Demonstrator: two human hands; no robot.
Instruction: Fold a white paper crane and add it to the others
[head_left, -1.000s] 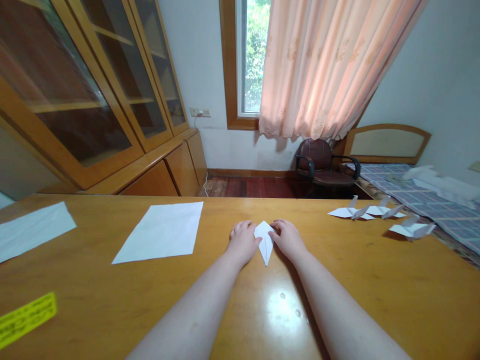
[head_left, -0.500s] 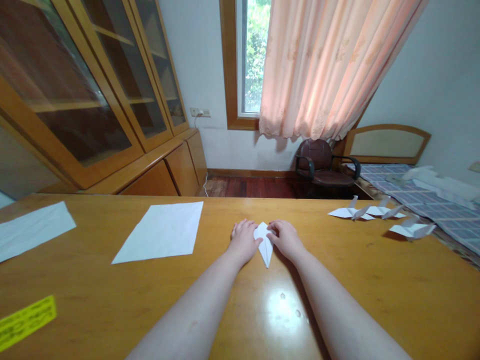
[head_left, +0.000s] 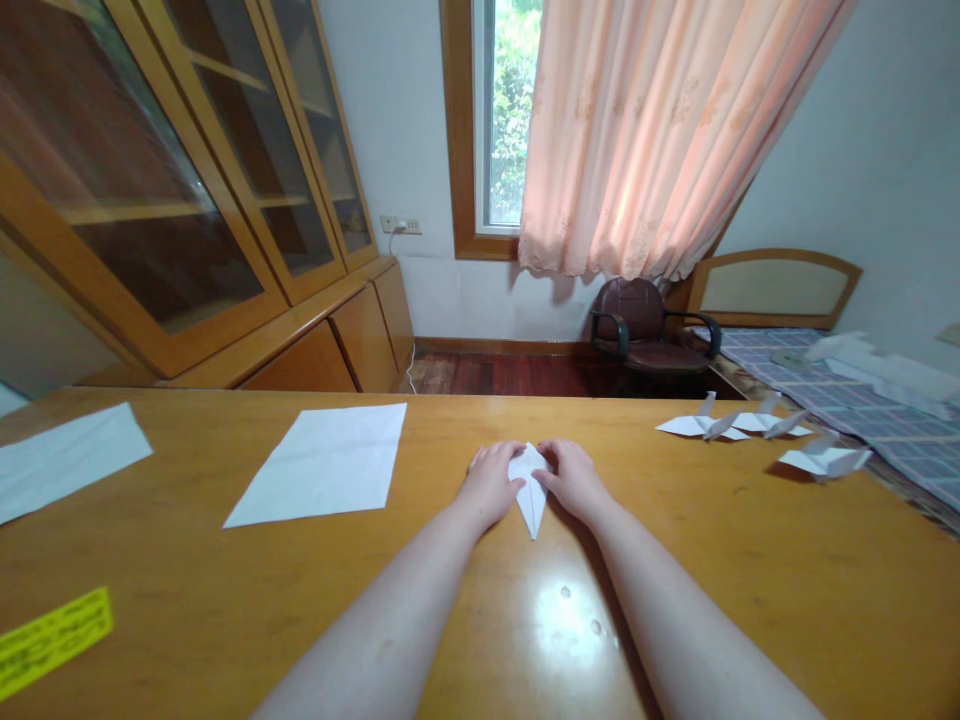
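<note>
Between my hands, a small white folded paper (head_left: 531,500) lies on the wooden table, kite-shaped with its long point toward me and a crease down its middle. My left hand (head_left: 491,480) grips its left edge, thumb on top and fingers curled at the upper side. On the opposite edge my right hand (head_left: 571,478) holds it in the same way, thumb on the paper and index finger near the top corner. Part of both side edges is hidden under the fingers.
A white paper sheet (head_left: 322,465) lies left of my hands, with another sheet (head_left: 67,460) farther left. Three folded paper cranes (head_left: 825,458) stand at the table's right. A yellow label (head_left: 56,640) is at the near left. Beyond the table is a chair (head_left: 637,325).
The fingers of my left hand have drawn in toward the paper's top. My right fingers have shifted slightly, and the paper's lower tip sits a touch nearer to me.
</note>
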